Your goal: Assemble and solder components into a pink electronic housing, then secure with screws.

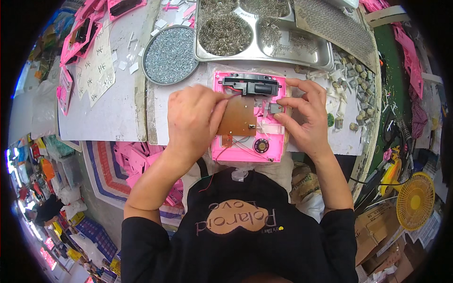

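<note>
An open pink plastic casing [278,150] lies before me, with a black mechanism [255,86] across its far end. A brown circuit board [238,118] covers much of its middle, and a small round speaker [261,145] sits at the near right. My left hand [191,118] is closed at the board's far left corner, its fingertips pinching a thin dark wire [233,95]. From the right, thumb and index finger of my right hand [306,111] grip a small grey motor [274,108] in the casing. The other fingers of that hand are bent over the casing's right edge.
Beyond the casing stand a round tray of small screws [170,54] and a metal compartment tray [226,57] of springs. Small grey motors [363,94] lie loose at right. Pink casings [78,42] sit at far left; more pink parts [134,162] fill a striped bag below.
</note>
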`<state>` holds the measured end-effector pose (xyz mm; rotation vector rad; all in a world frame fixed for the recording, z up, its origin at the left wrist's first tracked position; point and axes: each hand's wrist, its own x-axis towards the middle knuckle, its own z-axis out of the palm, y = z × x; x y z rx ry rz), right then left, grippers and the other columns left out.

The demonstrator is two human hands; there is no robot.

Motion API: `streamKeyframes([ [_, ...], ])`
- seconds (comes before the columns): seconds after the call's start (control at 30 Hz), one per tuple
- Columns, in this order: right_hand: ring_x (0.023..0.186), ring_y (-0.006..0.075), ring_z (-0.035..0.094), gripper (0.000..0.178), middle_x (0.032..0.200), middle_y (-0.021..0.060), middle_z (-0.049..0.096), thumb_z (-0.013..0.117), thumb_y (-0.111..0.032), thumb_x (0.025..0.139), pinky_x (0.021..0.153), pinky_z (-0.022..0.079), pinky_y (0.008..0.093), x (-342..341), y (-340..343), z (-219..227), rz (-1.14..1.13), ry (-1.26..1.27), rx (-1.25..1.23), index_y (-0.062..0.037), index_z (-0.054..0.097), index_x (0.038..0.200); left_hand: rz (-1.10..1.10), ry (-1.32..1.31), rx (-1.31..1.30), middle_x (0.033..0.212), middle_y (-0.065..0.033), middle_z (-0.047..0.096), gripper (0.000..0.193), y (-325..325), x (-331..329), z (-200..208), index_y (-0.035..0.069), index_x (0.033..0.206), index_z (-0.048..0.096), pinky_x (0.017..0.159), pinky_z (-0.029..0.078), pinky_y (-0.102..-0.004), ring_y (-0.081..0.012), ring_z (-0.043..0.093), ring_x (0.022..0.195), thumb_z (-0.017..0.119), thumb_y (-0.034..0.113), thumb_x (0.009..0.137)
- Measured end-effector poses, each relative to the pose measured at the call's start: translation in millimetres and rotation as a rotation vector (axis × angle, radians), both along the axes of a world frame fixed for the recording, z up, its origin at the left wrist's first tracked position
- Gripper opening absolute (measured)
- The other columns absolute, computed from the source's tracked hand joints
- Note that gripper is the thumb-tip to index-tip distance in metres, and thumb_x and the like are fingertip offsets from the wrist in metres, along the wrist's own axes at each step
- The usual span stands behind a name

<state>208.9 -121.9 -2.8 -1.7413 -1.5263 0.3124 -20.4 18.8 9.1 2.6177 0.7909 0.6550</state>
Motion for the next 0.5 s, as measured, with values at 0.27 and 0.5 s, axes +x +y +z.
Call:
streamKeyframes([
  [0.27, 0.124, 0.0345, 0.043, 0.027, 0.135, 0.0059, 0.060, 0.085, -0.017, 0.071, 0.099, 0.042, 0.0435, -3.3, 3.8, 12.4, -0.005, -0.082, -0.089, -0.0116, 0.076, 0.095, -0.194, -0.230, 0.016, 0.083, -0.0033, 0.065, 0.022, -17.1, -3.8, -9.7, 0.007, 0.094, 0.073, 0.074, 0.045, -0.0371, -0.0208, 0.063, 0.076, 0.082, 0.004, 0.074],
  [0.5, 0.122, 0.0366, 0.046, 0.026, 0.133, 0.0083, 0.061, 0.085, -0.016, 0.071, 0.103, 0.040, 0.0471, -4.1, 5.9, 35.5, -0.020, -0.236, -0.099, -0.0104, 0.075, 0.094, -0.230, -0.228, 0.018, 0.085, -0.0034, 0.065, 0.023, -15.1, -6.3, -9.6, 0.007, 0.094, 0.072, 0.073, 0.045, -0.0373, -0.0211, 0.063, 0.076, 0.081, 0.005, 0.073],
])
